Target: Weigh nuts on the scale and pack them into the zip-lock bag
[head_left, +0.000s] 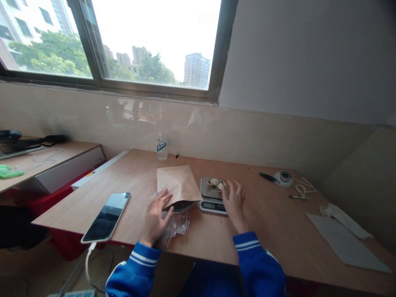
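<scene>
My left hand (157,216) rests with spread fingers on the lower left part of a brown kraft paper pouch (177,181). The pouch lies flat, its dark-lined mouth gaping toward me. Small clear zip bags (181,226) with red edges lie partly under it. Beside the pouch stands a small digital kitchen scale (213,206) with a metal plate and a dark display. A few cream-coloured rounded pieces (213,182) with dark edges sit on the plate; their kind is unclear. My right hand (234,202) is at the scale's right side, fingers apart, thumb close to the rightmost piece; contact is uncertain.
A charging smartphone (107,217) lies on the left of the wooden table (262,231). At the back stands a clear bottle (161,147). Toward the right lie a screwdriver (265,176), a white dome camera (284,178) with its cable, a grey sheet (346,243) and white cloth (345,220).
</scene>
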Demonstrator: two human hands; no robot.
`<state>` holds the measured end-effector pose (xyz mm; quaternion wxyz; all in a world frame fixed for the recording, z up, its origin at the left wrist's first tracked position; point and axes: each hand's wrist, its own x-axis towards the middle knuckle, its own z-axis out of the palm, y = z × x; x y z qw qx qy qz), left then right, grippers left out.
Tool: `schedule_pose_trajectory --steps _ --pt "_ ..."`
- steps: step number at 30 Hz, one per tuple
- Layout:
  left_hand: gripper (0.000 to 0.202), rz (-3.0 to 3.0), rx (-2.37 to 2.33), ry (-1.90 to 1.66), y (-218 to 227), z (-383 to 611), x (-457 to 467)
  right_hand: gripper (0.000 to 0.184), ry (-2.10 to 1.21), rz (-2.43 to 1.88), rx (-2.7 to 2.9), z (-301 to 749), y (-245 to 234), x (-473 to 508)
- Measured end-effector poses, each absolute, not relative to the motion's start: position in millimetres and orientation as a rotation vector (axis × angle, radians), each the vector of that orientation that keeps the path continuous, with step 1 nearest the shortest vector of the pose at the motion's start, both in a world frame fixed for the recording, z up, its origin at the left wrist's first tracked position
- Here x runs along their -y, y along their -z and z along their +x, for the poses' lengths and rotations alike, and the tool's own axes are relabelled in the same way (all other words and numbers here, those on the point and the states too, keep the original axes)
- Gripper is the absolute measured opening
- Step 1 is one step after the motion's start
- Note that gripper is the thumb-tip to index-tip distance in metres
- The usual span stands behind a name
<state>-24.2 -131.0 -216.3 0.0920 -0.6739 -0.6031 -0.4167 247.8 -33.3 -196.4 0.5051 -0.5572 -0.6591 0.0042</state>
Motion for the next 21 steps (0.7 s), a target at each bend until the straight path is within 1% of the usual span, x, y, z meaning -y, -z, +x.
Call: schedule_pose_trajectory --steps 1,3,6,8,11,17,21 --pt "0.037 -2.011 1.803 1.236 219.6 -24.0 129.5 0.031 0.023 -1.28 1.618 236.8 193.6 49.3" --pt "0.039 -1.994 1.837 1.254 225.8 -23.2 126.0 0.028 -0.079 -1.119 1.756 208.4 191.5 83.4" --pt "0.041 -1.971 1.868 1.285 232.4 -23.2 123.3 0.04 -0.325 -0.865 2.072 160.6 197.4 123.6" --pt "0.041 -1.967 1.868 1.321 233.9 -23.6 123.9 0.045 -0.379 -0.872 2.159 134.2 203.1 136.2" --pt "0.04 -1.97 1.869 1.376 232.3 -23.9 126.4 0.047 -0.403 -0.99 2.181 110.5 205.2 137.4" --pt "0.039 -1.961 1.881 1.471 227.4 -23.8 128.3 0.037 -0.321 -1.172 2.313 95.3 186.5 119.2" --pt "0.039 -1.949 1.891 1.506 229.0 -25.1 127.7 0.036 -0.349 -1.206 2.342 90.5 184.6 115.7"
